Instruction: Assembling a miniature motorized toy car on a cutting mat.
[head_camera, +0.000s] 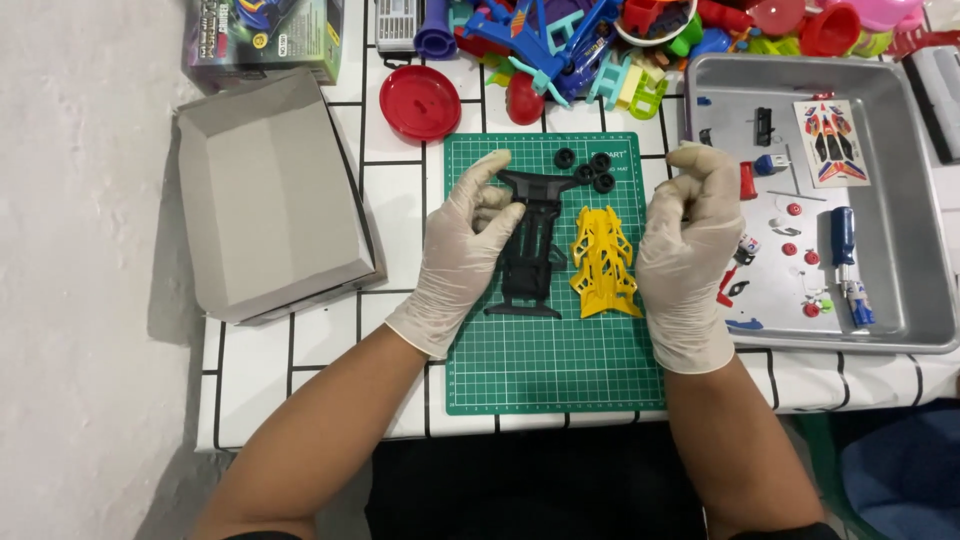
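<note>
Both gloved hands are over the green cutting mat (555, 370), which lies on the white tiled desk (290, 370). The left hand (465, 250) has its grip on the black toy car chassis (528, 262): thumb up at the chassis's wide top end, fingers curled round its left edge, the frame lying flat on the mat. Just beside it to the right lies the yellow car body shell (605, 262), on the mat and free of both hands. The right hand (688, 235) hovers at the mat's right edge, fingers bent in toward the thumb in a pinch; whether anything small sits in that grip cannot be told. Above the chassis, a cluster of small black tyres (590, 168) rests on the mat. To the right, a metal tray (900, 210) holds a blue-handled screwdriver (845, 250), a sticker sheet (832, 143) and small red parts. On the left, an open grey cardboard box (270, 200); beyond the mat, a red round lid (420, 103) and a heap of colourful plastic toys (600, 40).
</note>
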